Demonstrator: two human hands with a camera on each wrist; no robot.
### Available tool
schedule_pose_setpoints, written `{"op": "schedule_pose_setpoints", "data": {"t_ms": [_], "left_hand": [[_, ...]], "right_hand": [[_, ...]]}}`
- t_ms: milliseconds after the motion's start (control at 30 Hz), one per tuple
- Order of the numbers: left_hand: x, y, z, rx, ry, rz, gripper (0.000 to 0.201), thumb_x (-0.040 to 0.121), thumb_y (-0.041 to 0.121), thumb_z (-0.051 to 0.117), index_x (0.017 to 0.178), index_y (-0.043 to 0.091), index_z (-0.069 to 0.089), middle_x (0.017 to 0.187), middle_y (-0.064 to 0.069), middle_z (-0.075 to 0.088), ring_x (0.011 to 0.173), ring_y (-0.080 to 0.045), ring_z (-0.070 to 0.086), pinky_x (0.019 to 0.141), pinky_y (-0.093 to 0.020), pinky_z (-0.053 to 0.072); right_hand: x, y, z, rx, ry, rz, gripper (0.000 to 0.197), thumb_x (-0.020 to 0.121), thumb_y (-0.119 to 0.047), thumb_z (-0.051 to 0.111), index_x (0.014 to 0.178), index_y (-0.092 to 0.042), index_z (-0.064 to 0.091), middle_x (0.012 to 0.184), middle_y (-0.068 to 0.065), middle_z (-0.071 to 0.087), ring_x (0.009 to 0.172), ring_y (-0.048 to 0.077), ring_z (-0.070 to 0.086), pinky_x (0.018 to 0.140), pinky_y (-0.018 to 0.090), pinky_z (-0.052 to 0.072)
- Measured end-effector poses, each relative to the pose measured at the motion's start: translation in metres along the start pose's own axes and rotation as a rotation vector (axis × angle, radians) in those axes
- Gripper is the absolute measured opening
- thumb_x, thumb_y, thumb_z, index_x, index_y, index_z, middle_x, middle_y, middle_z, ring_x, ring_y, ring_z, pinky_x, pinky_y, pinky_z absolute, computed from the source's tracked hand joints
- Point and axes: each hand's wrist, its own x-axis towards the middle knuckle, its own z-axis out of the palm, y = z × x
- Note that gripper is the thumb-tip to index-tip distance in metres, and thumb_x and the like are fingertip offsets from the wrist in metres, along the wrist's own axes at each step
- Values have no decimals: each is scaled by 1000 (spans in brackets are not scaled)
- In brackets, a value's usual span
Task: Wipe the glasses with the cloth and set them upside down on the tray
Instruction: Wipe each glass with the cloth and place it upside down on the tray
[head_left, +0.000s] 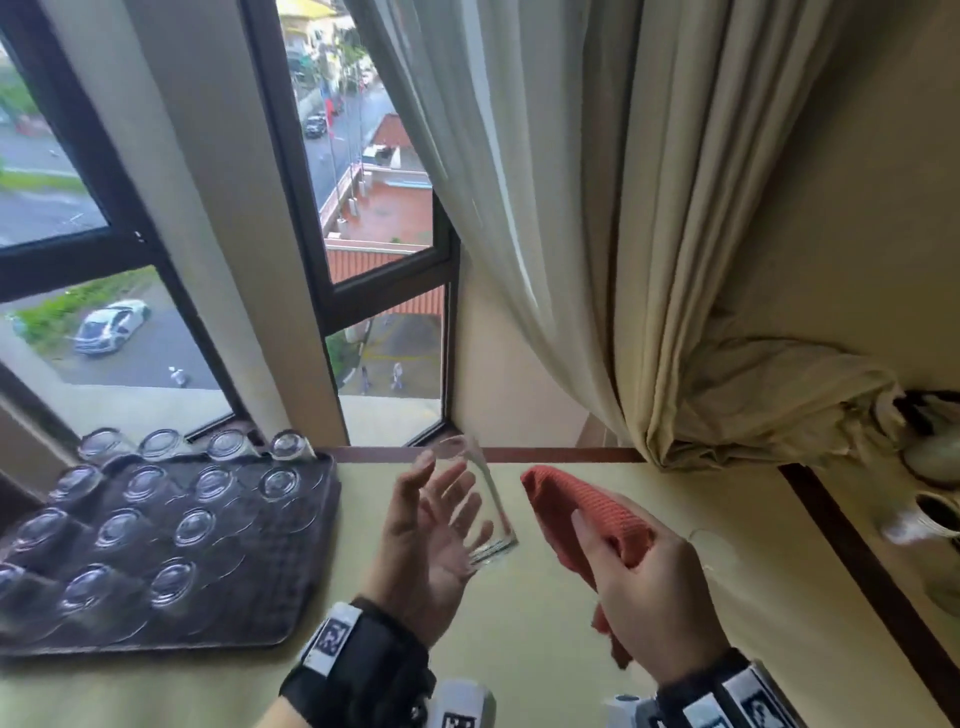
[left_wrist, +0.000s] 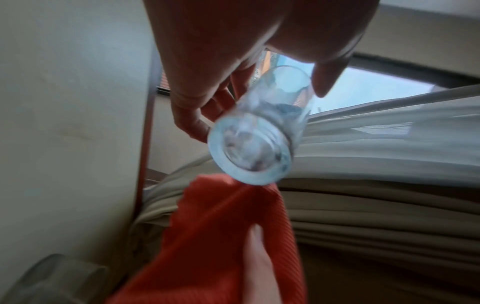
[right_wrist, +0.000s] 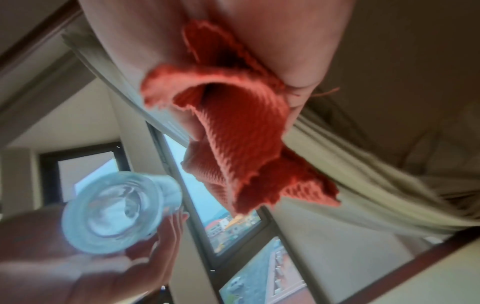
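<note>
The left hand (head_left: 434, 525) cradles the tilted glass (head_left: 475, 501) on loosely spread fingers, base toward the wrist, while the right hand (head_left: 641, 587) pinches the cloth (head_left: 587, 512) just beside it.

In front of you lies a pale yellow-green table (head_left: 545, 623) with a dark wooden border. Left of your left hand (head_left: 434, 540), a dark tray (head_left: 291, 587) sits on it, filled with rows of upturned glasses (head_left: 195, 527). Just beyond your right hand (head_left: 649, 587), one clear glass (head_left: 714, 545) stands on the tabletop.
</note>
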Motion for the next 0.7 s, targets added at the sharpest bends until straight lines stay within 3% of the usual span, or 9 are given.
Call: {"op": "schedule_pose_setpoints", "data": {"t_ms": [100,200,267,333,400,467,567,633,700], "left_hand": [[-23,32,7,159,-23,59,69,83,60,72,136,15,69,131,-1,75,130,-19,62,120,-46,40],[-41,56,13,282,2,172,65,88,62,57,134,18,68,129,-4,75,122,-18,66,106,-41,47],[-50,69,18,322,19,236,62,86,60,58,129,17,69,127,-13,75,116,-25,70,99,-40,51],[-57,80,22,364,3,271,56,93,60,55,128,17,66,126,-19,73,118,-33,69,100,-41,53],[-62,92,25,400,-25,295,52,102,60,48,129,20,66,125,-20,74,120,-36,69,104,-46,52],[-66,106,29,413,-43,310,53,101,67,50,128,27,70,126,-20,73,121,-37,70,111,-58,48],[-68,129,33,397,-27,381,59,88,75,60,122,29,75,129,-24,70,122,-43,68,112,-64,47],[-68,143,36,391,-18,452,60,84,74,62,120,27,76,129,-30,67,123,-49,64,111,-62,49],[-72,150,38,401,-42,502,60,85,72,62,120,26,76,121,-31,66,114,-48,66,105,-56,53]], "right_hand": [[12,-37,24,96,-13,-11,30,97,-39,60,119,-21,66,70,-6,70,47,12,66,42,20,50],[21,-76,47,177,43,-139,35,101,-42,52,134,-35,56,94,-8,74,50,18,68,43,29,55],[25,-100,62,210,24,-254,47,99,-53,48,145,-44,44,125,-14,67,75,24,75,59,40,63],[26,-120,76,245,-81,-377,60,99,-55,46,155,-40,31,148,-14,52,105,33,70,79,52,62],[24,-135,88,219,-185,-543,66,102,-50,41,161,-29,20,165,-2,30,142,39,43,107,56,46],[19,-146,95,168,-215,-710,70,104,-46,36,161,-10,14,169,7,11,155,30,15,124,45,25],[10,-155,96,211,-222,-794,69,106,-42,35,161,-9,8,170,4,11,153,29,25,121,43,32],[2,-152,97,260,-237,-799,68,106,-32,43,162,-20,7,169,-1,14,146,35,39,115,51,41],[-4,-150,99,339,-222,-785,69,104,-34,49,162,-20,13,168,4,20,148,33,36,113,55,41]]}}
